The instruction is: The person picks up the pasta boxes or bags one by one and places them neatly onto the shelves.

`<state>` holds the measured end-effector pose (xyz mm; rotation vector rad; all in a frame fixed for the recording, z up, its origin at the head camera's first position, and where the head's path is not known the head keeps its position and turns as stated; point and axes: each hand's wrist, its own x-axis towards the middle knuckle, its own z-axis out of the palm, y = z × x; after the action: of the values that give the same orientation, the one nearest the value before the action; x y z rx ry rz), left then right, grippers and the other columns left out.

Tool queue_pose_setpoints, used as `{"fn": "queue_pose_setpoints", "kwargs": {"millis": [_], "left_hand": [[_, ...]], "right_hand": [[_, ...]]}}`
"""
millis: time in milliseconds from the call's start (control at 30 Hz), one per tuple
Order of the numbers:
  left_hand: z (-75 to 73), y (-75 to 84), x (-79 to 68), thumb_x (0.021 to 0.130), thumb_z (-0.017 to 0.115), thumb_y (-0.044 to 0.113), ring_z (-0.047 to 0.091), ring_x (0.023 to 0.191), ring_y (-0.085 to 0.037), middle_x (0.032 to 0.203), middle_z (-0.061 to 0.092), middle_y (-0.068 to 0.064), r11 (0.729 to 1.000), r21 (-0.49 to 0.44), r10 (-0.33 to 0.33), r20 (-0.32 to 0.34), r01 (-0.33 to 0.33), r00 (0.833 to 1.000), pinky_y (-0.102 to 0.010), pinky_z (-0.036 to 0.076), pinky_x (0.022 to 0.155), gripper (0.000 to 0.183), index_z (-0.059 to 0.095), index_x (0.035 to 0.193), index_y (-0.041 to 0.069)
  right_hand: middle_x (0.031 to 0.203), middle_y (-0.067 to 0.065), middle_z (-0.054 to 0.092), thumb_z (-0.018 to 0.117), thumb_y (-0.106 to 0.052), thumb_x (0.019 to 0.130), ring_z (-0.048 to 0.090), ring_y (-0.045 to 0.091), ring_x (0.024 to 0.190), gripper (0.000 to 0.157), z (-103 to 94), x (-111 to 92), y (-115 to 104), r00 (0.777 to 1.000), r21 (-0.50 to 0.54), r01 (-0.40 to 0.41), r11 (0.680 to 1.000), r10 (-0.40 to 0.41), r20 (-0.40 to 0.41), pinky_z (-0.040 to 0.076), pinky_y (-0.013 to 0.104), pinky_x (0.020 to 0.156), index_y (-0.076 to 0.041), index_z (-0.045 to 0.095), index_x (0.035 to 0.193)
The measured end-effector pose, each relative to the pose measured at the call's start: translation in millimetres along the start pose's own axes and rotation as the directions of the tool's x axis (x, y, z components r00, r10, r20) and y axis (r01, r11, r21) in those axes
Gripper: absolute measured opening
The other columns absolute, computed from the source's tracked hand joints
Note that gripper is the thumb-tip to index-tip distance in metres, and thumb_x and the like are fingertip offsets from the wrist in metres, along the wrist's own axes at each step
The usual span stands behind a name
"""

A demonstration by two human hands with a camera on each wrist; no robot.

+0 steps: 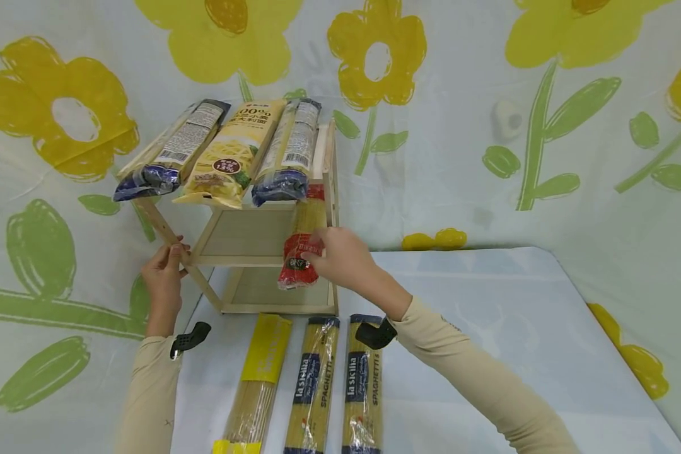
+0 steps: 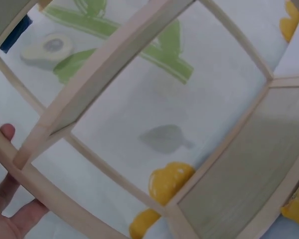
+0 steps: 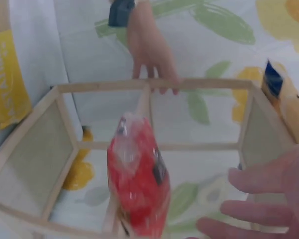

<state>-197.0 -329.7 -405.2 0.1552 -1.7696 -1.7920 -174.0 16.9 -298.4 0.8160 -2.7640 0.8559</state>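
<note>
My left hand point(image 1: 164, 274) grips the pale wooden shelf rack point(image 1: 241, 260); my right hand point(image 1: 343, 257) spreads its fingers beside a red-and-clear plastic spaghetti packet point(image 1: 308, 224). Likely slick, brittle: I'd hold mid-length.

From here I see a red-ended pasta pack point(image 1: 303, 228) lying lengthwise on the wooden rack's point(image 1: 239, 260) middle shelf, right side, its end overhanging the front.

Shelf packet point(image 1: 304, 226): red ends, yellow middle
Rack point(image 1: 244, 260): pale beige
Spaghetti packets point(image 1: 311, 384): yellow, navy labels
Backdrop point(image 1: 442, 157): white, yellow flowers, green leaves
Sleeves point(image 1: 477, 372): beige
</note>
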Motion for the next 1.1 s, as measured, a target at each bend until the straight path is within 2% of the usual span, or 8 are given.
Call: {"fn": "queue_pose_setpoints", "kwargs": {"millis": [133,233,267,500,667,767,867,1100], "left_hand": [[1.4,7.0,-3.2,0.094,0.057,0.028,0.056,0.107,-0.018,0.108,0.065,0.004,0.996,0.047,-0.071,-0.011,0.072,0.997,-0.017,0.05,0.069,0.033,0.068,0.111,0.002],[4.3,15.0,-7.8,0.094,0.057,0.031,0.055,0.107,-0.017,0.106,0.065,0.004,0.988,0.097,-0.119,-0.038,0.122,0.992,-0.017,0.048,0.072,0.032,0.067,0.117,0.013],[6.1,17.6,-10.3,0.094,0.057,0.03,0.055,0.105,-0.016,0.107,0.064,0.003,0.986,0.113,-0.12,-0.05,0.125,0.992,-0.018,0.048,0.072,0.031,0.067,0.117,0.011],[16.2,29.2,-35.4,0.095,0.058,0.015,0.053,0.103,-0.014,0.124,0.053,-0.005,0.97,0.213,-0.08,-0.18,0.118,0.98,-0.018,0.046,0.079,0.036,0.057,0.131,0.015],[17.8,32.1,-55.6,0.091,0.058,0.003,0.053,0.108,-0.023,0.119,0.051,0.0,0.963,0.256,-0.026,-0.212,0.081,0.977,-0.019,0.047,0.08,0.04,0.056,0.131,0.012],[16.5,36.5,-71.3,0.09,0.059,0.002,0.052,0.107,-0.022,0.116,0.051,0.001,0.952,0.293,-0.039,-0.17,0.089,0.985,-0.016,0.045,0.073,0.039,0.055,0.129,0.009],[13.0,38.5,-88.0,0.09,0.06,0.005,0.053,0.105,-0.019,0.119,0.053,-0.007,0.925,0.371,-0.057,-0.069,0.079,0.996,-0.013,0.044,0.069,0.04,0.053,0.129,0.007],[6.2,32.9,-128.9,0.09,0.063,0.007,0.054,0.104,-0.026,0.12,0.055,-0.013,0.823,0.568,-0.064,0.103,-0.006,0.993,-0.009,0.039,0.067,0.04,0.052,0.128,0.003]], "right_hand": [[0.083,0.006,0.067,0.068,-0.02,0.087,0.061,0.017,0.073,0.016,-7.4,-2.8,15.9,0.988,0.098,-0.027,0.995,0.041,-0.152,0.05,0.028,0.06,-0.005,0.067,0.09],[0.085,0.009,0.064,0.068,-0.017,0.087,0.061,0.021,0.075,0.019,-8.1,-2.2,26.6,0.973,0.227,-0.013,0.974,0.065,-0.223,0.051,0.031,0.066,-0.002,0.059,0.093],[0.087,0.01,0.063,0.068,-0.017,0.088,0.061,0.022,0.076,0.021,-7.8,-1.8,29.7,0.969,0.274,-0.001,0.962,0.068,-0.236,0.051,0.031,0.067,-0.001,0.056,0.096],[0.113,0.019,0.061,0.057,-0.016,0.096,0.061,0.027,0.1,0.038,-1.7,8.8,46.7,0.971,0.508,0.139,0.85,-0.017,-0.237,0.051,0.038,0.083,-0.003,0.043,0.129],[0.109,0.019,0.063,0.053,-0.011,0.097,0.062,0.031,0.097,0.031,0.4,15.7,50.3,0.967,0.573,0.197,0.796,-0.061,-0.248,0.051,0.037,0.083,0.0,0.048,0.126],[0.103,0.018,0.064,0.053,-0.008,0.097,0.064,0.034,0.092,0.026,0.4,18.0,51.2,0.962,0.568,0.226,0.791,-0.089,-0.258,0.053,0.035,0.077,0.0,0.051,0.122],[0.102,0.017,0.065,0.054,-0.008,0.097,0.065,0.034,0.09,0.024,-1.3,18.8,51.2,0.962,0.554,0.232,0.8,-0.103,-0.253,0.054,0.035,0.074,-0.001,0.052,0.12],[0.1,0.015,0.065,0.054,-0.01,0.097,0.066,0.031,0.091,0.023,-4.2,18.6,53.7,0.966,0.518,0.219,0.827,-0.107,-0.237,0.054,0.032,0.074,-0.002,0.052,0.118]]}}
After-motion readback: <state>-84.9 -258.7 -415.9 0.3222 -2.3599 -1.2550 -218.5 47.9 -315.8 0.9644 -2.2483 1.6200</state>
